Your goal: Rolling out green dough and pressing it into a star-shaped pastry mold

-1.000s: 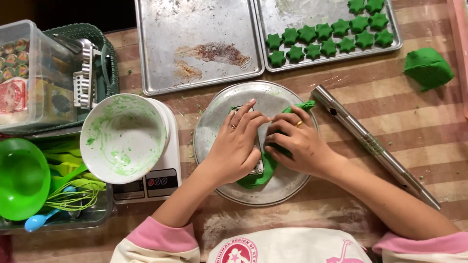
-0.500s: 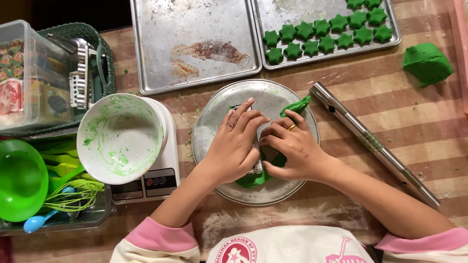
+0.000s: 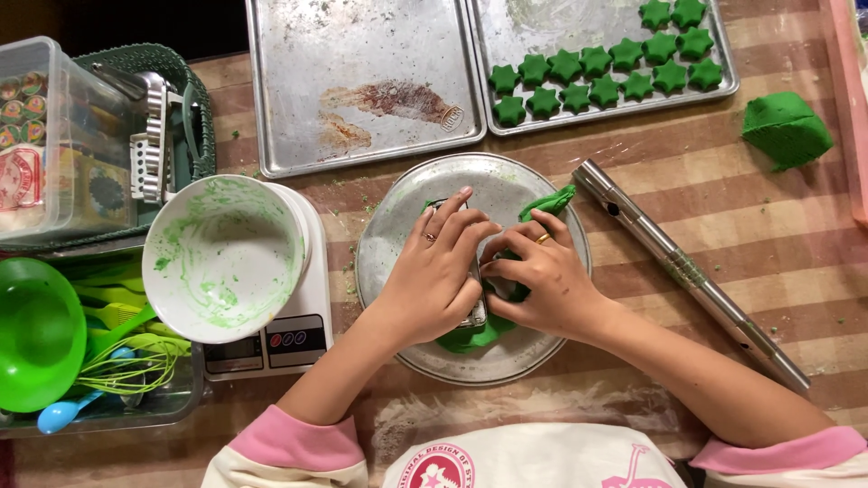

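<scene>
1. A smeared white bowl (image 3: 223, 258) sits on a scale (image 3: 271, 339).
2. The left hand (image 3: 434, 276) presses flat on a metal cutter (image 3: 475, 312), over green dough (image 3: 470, 334) on the round plate (image 3: 398, 226).
3. The right hand (image 3: 542, 285) pinches the dough beside the cutter.
4. A metal roller (image 3: 687, 271) lies to the right.

At twelve o'clock lay an empty baking tray (image 3: 362, 86), stained brown. At one o'clock a second tray (image 3: 542, 27) held green star cookies (image 3: 601, 77). A lump of green dough (image 3: 785, 129) sat at two o'clock. A metal rolling pin (image 3: 687, 271) lay slanted at three o'clock. At nine o'clock a smeared white bowl (image 3: 221, 258) stood on a kitchen scale (image 3: 280, 339), a green bowl (image 3: 36, 330) beyond it.
</scene>
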